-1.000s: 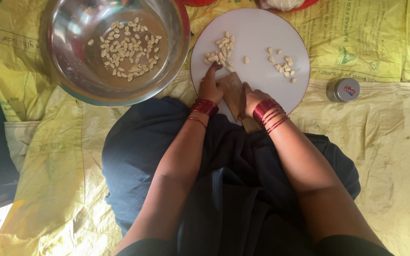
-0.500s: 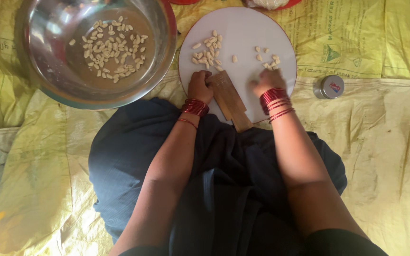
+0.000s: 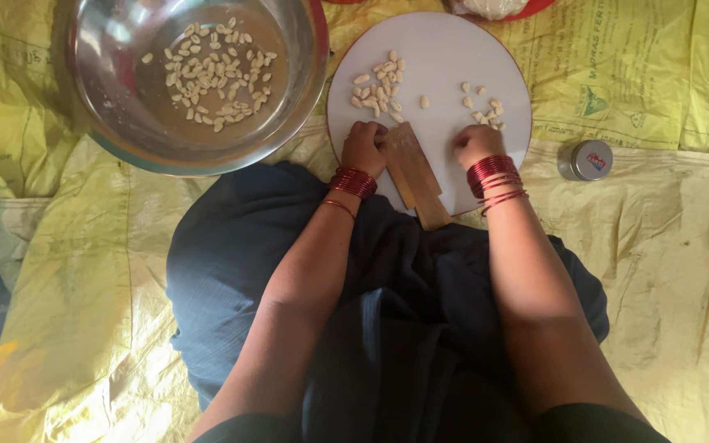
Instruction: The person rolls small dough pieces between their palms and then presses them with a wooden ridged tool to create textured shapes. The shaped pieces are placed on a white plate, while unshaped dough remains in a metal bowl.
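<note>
A round white board (image 3: 441, 49) lies on the floor sheet in front of my lap. A small wooden cutter (image 3: 413, 174) rests on its near edge, slanting towards me. My left hand (image 3: 363, 148) is curled against the cutter's upper left side and grips it. My right hand (image 3: 474, 144) is apart from the cutter, to its right, with its fingers curled down on the board beside a small heap of pale nut pieces (image 3: 484, 105). A larger heap of pale nuts (image 3: 377, 85) lies just beyond my left hand. Red bangles circle both wrists.
A big steel bowl (image 3: 315, 74) with several pale nuts (image 3: 215, 78) stands at the upper left, touching the board. A small round tin (image 3: 587, 160) sits right of the board. Yellow woven sheets (image 3: 666, 246) cover the floor. A red dish's edge (image 3: 535, 8) shows at the top.
My right hand has left the wooden cutter and moved right to the small heap of pieces. My left hand stays at the cutter. The view has shifted slightly.
</note>
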